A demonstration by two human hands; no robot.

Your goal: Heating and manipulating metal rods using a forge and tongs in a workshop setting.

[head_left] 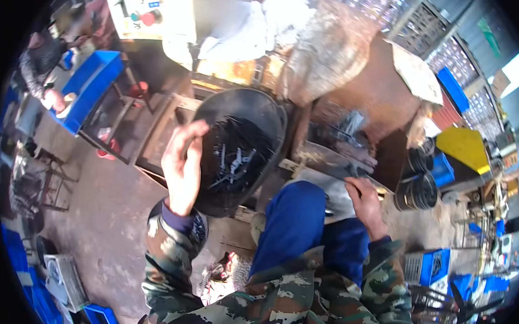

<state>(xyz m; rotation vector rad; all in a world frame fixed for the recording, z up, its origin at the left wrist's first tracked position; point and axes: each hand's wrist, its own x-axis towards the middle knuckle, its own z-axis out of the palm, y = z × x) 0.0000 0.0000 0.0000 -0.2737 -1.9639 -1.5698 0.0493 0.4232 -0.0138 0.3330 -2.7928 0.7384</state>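
Note:
My left hand (182, 172) is raised over the left rim of a large black tub (276, 125). Its fingers are loosely bent and apart, a little blurred, and nothing shows in them. Inside the tub lie many thin dark metal pieces (246, 132) with several lighter, shiny ones (236, 164) on top. My right hand (367, 207) is by my knee, at the near edge of a rusty metal box (385, 110). Its fingertips are closed together against a dark strip-like edge; whatever they grip cannot be made out. Grey metal pieces (352, 126) lie inside the box.
A white control panel (150, 9) with knobs and a red button stands at the back left. Another person (41, 68) sits at a blue tray (93, 86) on the left. Black coils (419, 191) and a yellow panel (462, 148) are at the right. A cloth (330, 48) drapes over the box.

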